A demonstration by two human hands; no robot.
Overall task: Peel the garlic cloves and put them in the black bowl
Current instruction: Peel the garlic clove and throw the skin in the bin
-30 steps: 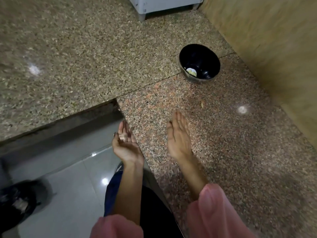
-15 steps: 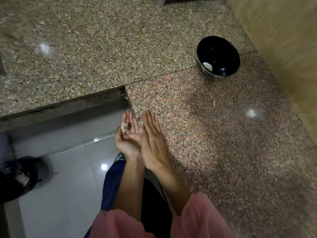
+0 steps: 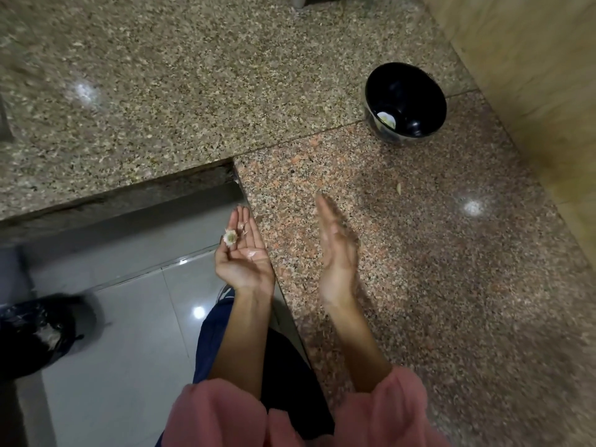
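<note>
Mid-frame, the left hand (image 3: 244,256) is lying palm-up, fingers straight, cradling garlic scraps (image 3: 230,237); the blurred right hand (image 3: 337,250) is spread flat, holding nothing; black bowl (image 3: 416,91) upper right.

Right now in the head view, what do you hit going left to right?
Black bag on the floor → left hand, palm up → right hand, blurred → black bowl → tan wall.
</note>
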